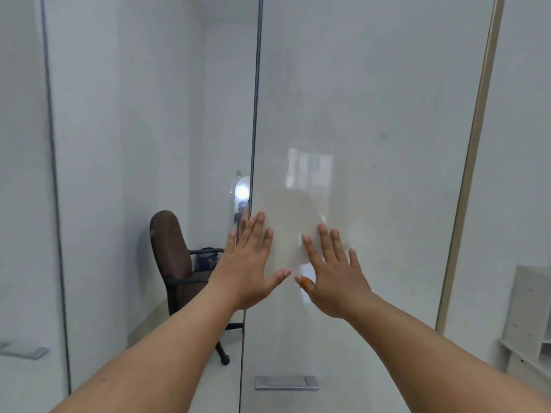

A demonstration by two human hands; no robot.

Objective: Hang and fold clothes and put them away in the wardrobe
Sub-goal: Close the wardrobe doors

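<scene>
Both hands, left (249, 263) and right (334, 272), lie spread flat on the glossy door (372, 114). The chair (173, 257) at left is half hidden behind its edge; the handle (286, 383) sits near.

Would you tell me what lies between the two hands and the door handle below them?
In the head view, only bare glossy door lies between the left hand, the right hand and the handle.

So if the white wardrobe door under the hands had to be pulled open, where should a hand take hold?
Probably at the grey metal handle low on the wardrobe door, coming from the front with fingers hooked at one long edge. It is the only raised part; the glossy panel is flat, and the left hand and right hand lie open against it.
</scene>
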